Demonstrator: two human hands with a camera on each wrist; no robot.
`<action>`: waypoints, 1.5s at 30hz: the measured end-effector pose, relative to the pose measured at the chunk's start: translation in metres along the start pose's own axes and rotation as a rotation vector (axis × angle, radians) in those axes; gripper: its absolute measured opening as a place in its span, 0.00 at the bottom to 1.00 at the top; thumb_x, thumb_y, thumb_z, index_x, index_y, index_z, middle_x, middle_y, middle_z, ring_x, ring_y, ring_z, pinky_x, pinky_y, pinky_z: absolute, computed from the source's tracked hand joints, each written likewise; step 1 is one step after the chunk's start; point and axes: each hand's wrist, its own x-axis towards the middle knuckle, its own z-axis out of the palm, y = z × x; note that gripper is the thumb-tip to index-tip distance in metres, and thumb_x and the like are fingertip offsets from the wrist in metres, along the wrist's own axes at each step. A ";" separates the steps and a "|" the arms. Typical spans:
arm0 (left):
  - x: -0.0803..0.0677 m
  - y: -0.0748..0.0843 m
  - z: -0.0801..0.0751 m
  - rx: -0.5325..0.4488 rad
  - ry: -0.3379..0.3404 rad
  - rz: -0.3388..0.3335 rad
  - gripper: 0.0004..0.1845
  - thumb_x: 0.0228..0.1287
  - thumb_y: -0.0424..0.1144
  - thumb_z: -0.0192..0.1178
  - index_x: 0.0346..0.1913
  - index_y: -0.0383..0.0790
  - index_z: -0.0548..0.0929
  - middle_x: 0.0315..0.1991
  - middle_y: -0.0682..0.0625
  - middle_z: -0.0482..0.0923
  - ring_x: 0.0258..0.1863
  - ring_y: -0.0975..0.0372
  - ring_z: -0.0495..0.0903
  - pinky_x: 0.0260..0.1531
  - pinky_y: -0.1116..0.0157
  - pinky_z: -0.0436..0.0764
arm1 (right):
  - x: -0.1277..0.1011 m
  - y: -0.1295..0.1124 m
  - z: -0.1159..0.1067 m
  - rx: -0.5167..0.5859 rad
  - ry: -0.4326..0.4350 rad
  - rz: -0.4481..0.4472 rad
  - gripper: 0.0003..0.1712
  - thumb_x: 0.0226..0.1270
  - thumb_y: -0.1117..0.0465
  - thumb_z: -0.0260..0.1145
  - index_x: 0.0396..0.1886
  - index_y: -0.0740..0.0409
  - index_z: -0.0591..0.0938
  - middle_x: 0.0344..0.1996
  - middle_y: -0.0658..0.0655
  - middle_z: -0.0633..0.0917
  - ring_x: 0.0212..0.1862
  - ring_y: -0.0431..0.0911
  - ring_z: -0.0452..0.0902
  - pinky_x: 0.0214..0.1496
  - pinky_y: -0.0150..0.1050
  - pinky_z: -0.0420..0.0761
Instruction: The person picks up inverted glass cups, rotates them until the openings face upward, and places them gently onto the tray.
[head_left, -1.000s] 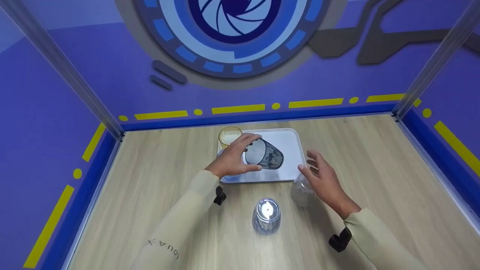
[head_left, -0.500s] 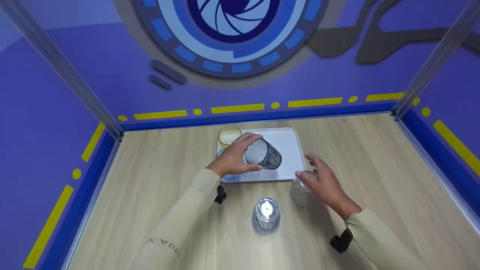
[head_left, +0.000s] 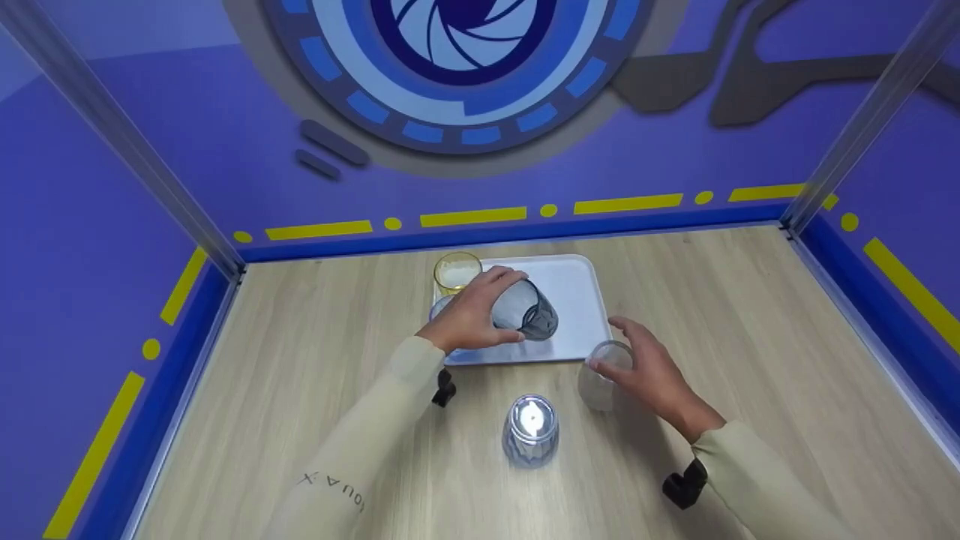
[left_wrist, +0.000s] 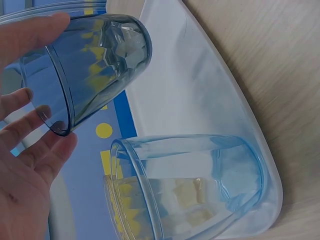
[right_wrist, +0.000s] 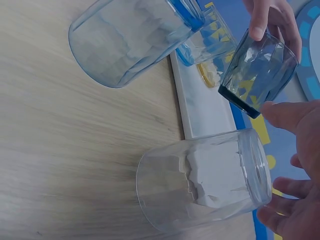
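Observation:
My left hand [head_left: 472, 311] grips a smoky grey glass [head_left: 546, 324] near its rim, thumb on one side and fingers on the other. The glass is tilted above the white tray [head_left: 581, 300]. At the tray's front right corner, an upside-down clear glass [right_wrist: 200, 180] stands on the table. Around its raised base my right hand [head_left: 656, 371] is spread; in the right wrist view the thumb is apart from it, and whether the fingertips touch is unclear. A light blue glass [left_wrist: 190, 185] and a yellow glass [head_left: 457, 277] stand on the tray's left side.
Another upside-down glass [head_left: 531, 435], bluish, stands on the wooden table [head_left: 337, 315] in front of the tray. Purple panels [head_left: 187, 135] with metal corner posts [head_left: 855, 127] enclose the table at the back and sides.
My right hand has moved down and slightly left, closer around the clear glass's base. The grey glass in my left hand has tilted a little and shifted slightly left.

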 end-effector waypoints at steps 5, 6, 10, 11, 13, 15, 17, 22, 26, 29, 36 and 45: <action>0.001 0.001 0.002 0.023 -0.010 -0.030 0.45 0.52 0.54 0.71 0.72 0.62 0.60 0.70 0.59 0.61 0.69 0.62 0.63 0.64 0.56 0.72 | 0.000 0.001 0.001 -0.008 -0.007 -0.007 0.45 0.59 0.55 0.72 0.72 0.62 0.61 0.71 0.67 0.63 0.72 0.63 0.59 0.70 0.62 0.62; 0.001 0.001 0.002 0.027 -0.012 -0.035 0.45 0.52 0.54 0.71 0.72 0.62 0.60 0.70 0.59 0.61 0.69 0.62 0.63 0.65 0.56 0.72 | 0.000 0.001 0.001 -0.013 -0.006 -0.008 0.45 0.58 0.56 0.72 0.72 0.62 0.61 0.71 0.67 0.63 0.71 0.63 0.59 0.70 0.62 0.62; 0.000 0.002 0.002 0.034 -0.019 -0.035 0.45 0.52 0.53 0.72 0.72 0.61 0.61 0.70 0.57 0.61 0.69 0.60 0.64 0.64 0.57 0.73 | 0.000 0.002 0.002 -0.024 -0.006 -0.007 0.45 0.57 0.56 0.72 0.71 0.62 0.62 0.70 0.67 0.65 0.70 0.62 0.61 0.70 0.61 0.63; 0.000 0.002 0.002 0.037 -0.019 -0.035 0.45 0.52 0.52 0.72 0.72 0.60 0.61 0.70 0.57 0.61 0.69 0.60 0.64 0.63 0.57 0.74 | 0.000 0.003 0.002 -0.024 -0.007 -0.006 0.45 0.57 0.56 0.72 0.71 0.62 0.62 0.69 0.67 0.66 0.70 0.62 0.62 0.70 0.61 0.63; 0.000 0.002 0.002 0.041 -0.020 -0.036 0.45 0.52 0.52 0.72 0.72 0.59 0.62 0.70 0.56 0.62 0.68 0.60 0.64 0.62 0.58 0.75 | 0.000 0.003 0.003 -0.025 -0.014 -0.004 0.45 0.57 0.56 0.72 0.71 0.62 0.62 0.69 0.67 0.66 0.70 0.62 0.62 0.70 0.61 0.63; 0.000 0.002 0.003 0.049 -0.022 -0.047 0.45 0.51 0.52 0.72 0.72 0.59 0.61 0.70 0.56 0.62 0.68 0.60 0.64 0.62 0.58 0.75 | 0.000 0.004 0.004 -0.027 -0.021 0.001 0.45 0.58 0.56 0.72 0.71 0.62 0.62 0.69 0.67 0.66 0.70 0.62 0.62 0.70 0.61 0.62; 0.000 0.003 0.005 0.053 -0.027 -0.060 0.45 0.51 0.51 0.72 0.72 0.59 0.61 0.70 0.56 0.61 0.68 0.60 0.64 0.62 0.58 0.75 | 0.000 0.004 0.005 -0.029 -0.026 0.005 0.45 0.58 0.57 0.72 0.71 0.62 0.62 0.69 0.67 0.66 0.70 0.62 0.61 0.71 0.61 0.61; 0.000 0.002 0.008 0.069 -0.046 -0.085 0.45 0.52 0.51 0.72 0.72 0.59 0.61 0.70 0.56 0.61 0.68 0.60 0.63 0.63 0.58 0.74 | 0.001 0.005 0.006 -0.026 -0.018 -0.006 0.45 0.56 0.58 0.73 0.71 0.64 0.62 0.68 0.68 0.67 0.70 0.62 0.62 0.71 0.61 0.61; 0.000 0.002 0.009 0.085 -0.054 -0.094 0.45 0.51 0.51 0.72 0.73 0.59 0.61 0.70 0.56 0.61 0.69 0.60 0.62 0.63 0.58 0.74 | 0.000 0.005 0.007 -0.025 -0.012 -0.019 0.45 0.55 0.60 0.74 0.70 0.65 0.63 0.67 0.68 0.69 0.69 0.63 0.63 0.70 0.61 0.62; 0.000 0.002 0.010 0.090 -0.064 -0.091 0.45 0.51 0.50 0.72 0.73 0.59 0.61 0.71 0.55 0.61 0.69 0.59 0.62 0.63 0.58 0.73 | 0.000 0.005 0.008 -0.020 -0.016 -0.019 0.45 0.54 0.61 0.74 0.70 0.65 0.64 0.66 0.68 0.69 0.69 0.62 0.63 0.70 0.61 0.62; -0.001 0.002 0.012 0.102 -0.078 -0.082 0.45 0.53 0.49 0.72 0.73 0.57 0.61 0.71 0.55 0.61 0.70 0.59 0.61 0.65 0.58 0.72 | 0.000 0.008 0.010 -0.007 -0.024 -0.011 0.43 0.54 0.62 0.74 0.68 0.63 0.66 0.65 0.67 0.72 0.68 0.61 0.65 0.70 0.60 0.62; 0.002 -0.001 0.019 0.120 -0.066 -0.084 0.44 0.51 0.49 0.72 0.72 0.56 0.63 0.71 0.53 0.62 0.70 0.59 0.62 0.66 0.58 0.70 | -0.003 0.008 0.011 -0.015 0.004 -0.033 0.40 0.54 0.63 0.74 0.67 0.64 0.68 0.62 0.67 0.74 0.66 0.61 0.68 0.69 0.59 0.65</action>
